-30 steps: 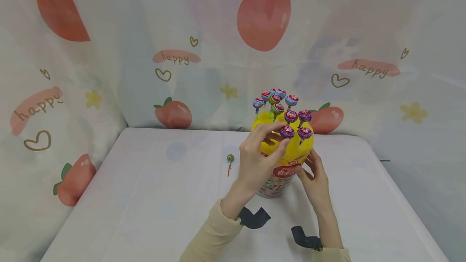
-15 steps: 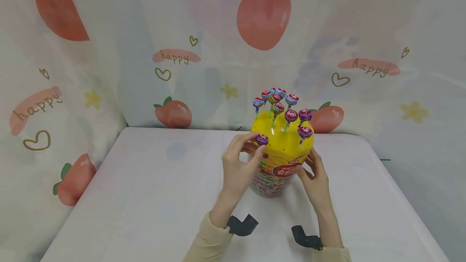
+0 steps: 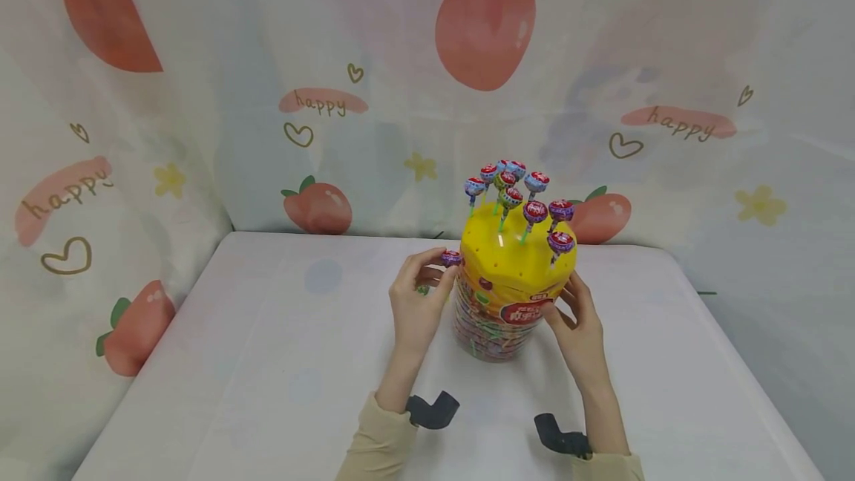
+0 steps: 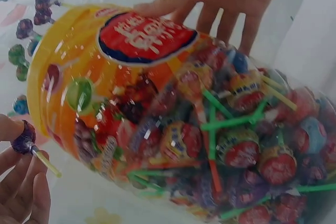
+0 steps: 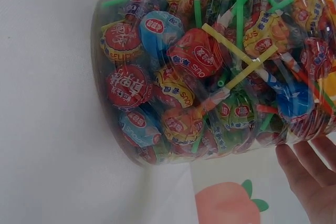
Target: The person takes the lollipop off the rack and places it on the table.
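Observation:
My left hand (image 3: 415,306) pinches a purple lollipop (image 3: 450,258) by its wrapped head, just left of the jar. Its yellow stick (image 4: 48,164) points away from the fingers in the left wrist view. The big clear lollipop jar (image 3: 490,336) has a yellow lid (image 3: 494,254) with small holes, and several wrapped lollipops (image 3: 510,197) stand upright in it. My right hand (image 3: 581,336) holds the jar's right side, thumb at the red label (image 4: 147,38) and fingers round the side. More lollipops (image 5: 197,56) fill the jar.
A green lollipop (image 3: 422,290) lies on the white table (image 3: 267,362), mostly hidden behind the left hand. Behind the table hangs a fruit-printed cloth (image 3: 374,36). Dark curved pieces (image 3: 434,410) sit at both wrists.
My left hand has moved left with the purple lollipop, from over the lid to beside the jar, now covering most of the green lollipop. The right hand has stayed on the jar.

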Action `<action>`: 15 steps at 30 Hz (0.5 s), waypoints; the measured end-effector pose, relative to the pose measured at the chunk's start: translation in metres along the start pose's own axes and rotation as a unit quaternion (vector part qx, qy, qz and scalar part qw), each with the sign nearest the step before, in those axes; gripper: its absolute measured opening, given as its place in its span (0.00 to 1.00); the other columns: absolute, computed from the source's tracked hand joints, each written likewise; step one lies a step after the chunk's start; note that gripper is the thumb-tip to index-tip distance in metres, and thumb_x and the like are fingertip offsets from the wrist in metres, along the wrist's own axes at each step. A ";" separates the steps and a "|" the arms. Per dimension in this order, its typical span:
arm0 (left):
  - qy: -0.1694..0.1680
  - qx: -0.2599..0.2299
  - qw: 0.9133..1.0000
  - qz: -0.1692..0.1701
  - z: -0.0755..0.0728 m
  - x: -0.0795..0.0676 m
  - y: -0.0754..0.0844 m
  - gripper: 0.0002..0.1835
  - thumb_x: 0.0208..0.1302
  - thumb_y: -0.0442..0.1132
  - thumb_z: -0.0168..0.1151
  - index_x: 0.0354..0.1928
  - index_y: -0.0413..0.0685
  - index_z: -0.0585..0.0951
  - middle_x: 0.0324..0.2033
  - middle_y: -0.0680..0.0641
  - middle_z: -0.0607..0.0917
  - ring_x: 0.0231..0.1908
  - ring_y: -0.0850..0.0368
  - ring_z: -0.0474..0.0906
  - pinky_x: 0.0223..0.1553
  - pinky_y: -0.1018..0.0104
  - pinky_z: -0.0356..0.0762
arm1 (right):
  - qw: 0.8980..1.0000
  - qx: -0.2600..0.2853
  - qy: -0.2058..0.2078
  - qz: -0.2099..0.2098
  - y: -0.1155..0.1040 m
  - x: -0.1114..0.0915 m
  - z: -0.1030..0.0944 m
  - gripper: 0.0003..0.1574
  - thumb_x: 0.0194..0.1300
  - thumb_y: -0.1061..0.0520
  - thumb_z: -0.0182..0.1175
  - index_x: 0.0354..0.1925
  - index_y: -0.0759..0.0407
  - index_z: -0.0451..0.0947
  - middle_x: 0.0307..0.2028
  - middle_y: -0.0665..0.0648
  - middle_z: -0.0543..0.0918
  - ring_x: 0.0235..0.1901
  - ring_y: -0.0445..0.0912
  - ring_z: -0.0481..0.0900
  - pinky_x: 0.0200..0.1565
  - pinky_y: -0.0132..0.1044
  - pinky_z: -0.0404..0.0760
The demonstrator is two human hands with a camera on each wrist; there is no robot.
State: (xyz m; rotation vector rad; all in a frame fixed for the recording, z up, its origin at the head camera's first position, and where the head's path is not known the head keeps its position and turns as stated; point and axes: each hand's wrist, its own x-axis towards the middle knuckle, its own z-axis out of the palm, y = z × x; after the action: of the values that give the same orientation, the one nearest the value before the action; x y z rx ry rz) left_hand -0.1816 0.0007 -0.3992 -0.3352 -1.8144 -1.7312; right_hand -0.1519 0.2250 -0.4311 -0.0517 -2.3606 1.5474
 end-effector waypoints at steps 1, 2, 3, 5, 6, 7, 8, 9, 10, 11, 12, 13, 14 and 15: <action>0.003 0.002 1.000 -0.006 -0.001 0.000 -0.003 0.16 0.57 0.35 0.69 0.48 0.42 0.82 0.39 0.41 0.85 0.32 0.49 0.81 0.34 0.69 0.81 | 1.000 0.000 0.000 0.000 0.000 0.000 0.000 0.42 0.70 0.56 0.55 0.75 0.44 0.49 0.70 0.55 0.62 0.68 0.51 0.63 0.52 0.12 0.64; 0.005 0.004 1.000 -0.009 -0.001 0.000 -0.006 0.16 0.57 0.34 0.68 0.48 0.41 0.82 0.39 0.41 0.85 0.31 0.49 0.82 0.34 0.70 0.81 | 1.000 0.000 -0.001 0.000 0.000 0.000 0.000 0.42 0.70 0.56 0.55 0.75 0.45 0.49 0.70 0.55 0.62 0.68 0.51 0.63 0.52 0.12 0.64; 0.009 0.005 1.000 -0.014 -0.002 0.000 -0.009 0.15 0.57 0.34 0.68 0.47 0.41 0.82 0.39 0.40 0.85 0.31 0.49 0.81 0.34 0.71 0.80 | 1.000 0.000 -0.001 0.001 0.000 0.000 0.001 0.42 0.70 0.56 0.55 0.75 0.45 0.49 0.70 0.55 0.62 0.68 0.51 0.63 0.52 0.12 0.64; 0.017 0.007 1.000 -0.020 -0.004 0.001 -0.013 0.15 0.57 0.32 0.68 0.47 0.38 0.82 0.38 0.38 0.85 0.30 0.46 0.81 0.33 0.71 0.80 | 1.000 -0.001 -0.001 0.001 0.000 0.000 0.001 0.42 0.70 0.56 0.55 0.75 0.45 0.49 0.70 0.56 0.62 0.68 0.51 0.63 0.52 0.12 0.64; 0.019 0.007 1.000 -0.022 -0.005 0.001 -0.012 0.14 0.57 0.31 0.68 0.46 0.36 0.82 0.38 0.37 0.85 0.29 0.46 0.81 0.33 0.71 0.80 | 1.000 -0.001 -0.002 0.000 0.000 0.000 0.001 0.42 0.70 0.56 0.55 0.75 0.45 0.49 0.70 0.56 0.62 0.68 0.51 0.63 0.52 0.12 0.64; 0.021 0.007 0.999 -0.024 -0.006 0.002 -0.010 0.14 0.57 0.30 0.68 0.46 0.34 0.82 0.37 0.36 0.85 0.29 0.44 0.81 0.32 0.71 0.80 | 1.000 -0.002 -0.002 0.001 -0.001 0.000 0.001 0.42 0.70 0.56 0.55 0.75 0.45 0.49 0.70 0.56 0.63 0.67 0.51 0.63 0.52 0.12 0.64; 0.022 0.009 0.999 -0.027 -0.008 0.003 -0.009 0.14 0.57 0.29 0.67 0.46 0.33 0.82 0.37 0.35 0.85 0.29 0.43 0.81 0.32 0.69 0.81 | 1.000 -0.001 -0.002 0.000 -0.001 0.001 0.001 0.42 0.70 0.56 0.55 0.75 0.45 0.49 0.70 0.55 0.63 0.67 0.51 0.63 0.52 0.12 0.64; 0.023 0.009 0.999 -0.032 -0.009 0.003 -0.007 0.14 0.57 0.29 0.67 0.45 0.31 0.81 0.37 0.34 0.85 0.28 0.43 0.81 0.33 0.69 0.81 | 1.000 -0.002 -0.002 0.000 -0.001 0.001 0.001 0.42 0.70 0.56 0.55 0.75 0.45 0.49 0.70 0.55 0.63 0.67 0.51 0.63 0.52 0.12 0.64; 0.023 0.011 0.999 -0.034 -0.011 0.004 -0.005 0.14 0.57 0.28 0.67 0.45 0.30 0.81 0.37 0.33 0.84 0.28 0.42 0.81 0.33 0.68 0.81 | 1.000 -0.002 -0.002 0.000 -0.001 0.001 0.001 0.41 0.70 0.56 0.55 0.75 0.45 0.49 0.70 0.55 0.63 0.67 0.50 0.63 0.52 0.12 0.64; 0.023 0.012 0.999 -0.039 -0.012 0.004 -0.005 0.14 0.57 0.28 0.66 0.45 0.29 0.81 0.36 0.33 0.84 0.28 0.42 0.81 0.33 0.67 0.82 | 1.000 -0.002 -0.002 0.000 -0.001 0.001 0.001 0.41 0.70 0.56 0.55 0.75 0.45 0.49 0.70 0.55 0.63 0.67 0.50 0.63 0.52 0.13 0.64; 0.023 0.014 0.999 -0.045 -0.014 0.005 -0.006 0.14 0.57 0.28 0.66 0.45 0.29 0.81 0.36 0.32 0.84 0.28 0.42 0.81 0.33 0.66 0.82 | 1.000 -0.003 -0.001 0.001 -0.001 0.001 0.001 0.41 0.70 0.56 0.55 0.75 0.45 0.49 0.70 0.55 0.63 0.67 0.50 0.63 0.53 0.13 0.64; 0.025 0.014 0.998 -0.053 -0.015 0.005 -0.009 0.14 0.57 0.28 0.67 0.45 0.29 0.81 0.36 0.32 0.84 0.29 0.41 0.81 0.33 0.66 0.82 | 1.000 -0.003 -0.001 0.002 -0.001 0.001 0.000 0.41 0.70 0.56 0.55 0.75 0.45 0.49 0.70 0.55 0.62 0.67 0.50 0.63 0.53 0.13 0.64; 0.026 0.016 0.998 -0.061 -0.015 0.005 -0.015 0.14 0.57 0.28 0.67 0.45 0.29 0.81 0.36 0.32 0.84 0.29 0.41 0.81 0.33 0.66 0.82 | 1.000 -0.004 -0.001 0.004 -0.001 0.001 0.000 0.41 0.70 0.56 0.55 0.75 0.45 0.49 0.70 0.55 0.62 0.67 0.50 0.63 0.53 0.13 0.64; 0.030 0.017 0.997 -0.067 -0.016 0.005 -0.022 0.14 0.57 0.29 0.67 0.45 0.29 0.81 0.36 0.32 0.84 0.29 0.41 0.81 0.33 0.66 0.81 | 1.000 -0.005 -0.001 0.005 -0.001 0.001 0.000 0.42 0.70 0.56 0.55 0.75 0.45 0.49 0.71 0.55 0.62 0.67 0.50 0.63 0.53 0.13 0.64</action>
State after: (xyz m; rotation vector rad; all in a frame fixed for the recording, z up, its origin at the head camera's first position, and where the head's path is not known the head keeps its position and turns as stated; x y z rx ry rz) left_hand -0.1941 -0.0183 -0.4152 -0.1491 -1.8574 -1.7792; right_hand -0.1525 0.2245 -0.4305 -0.0647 -2.3730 1.5407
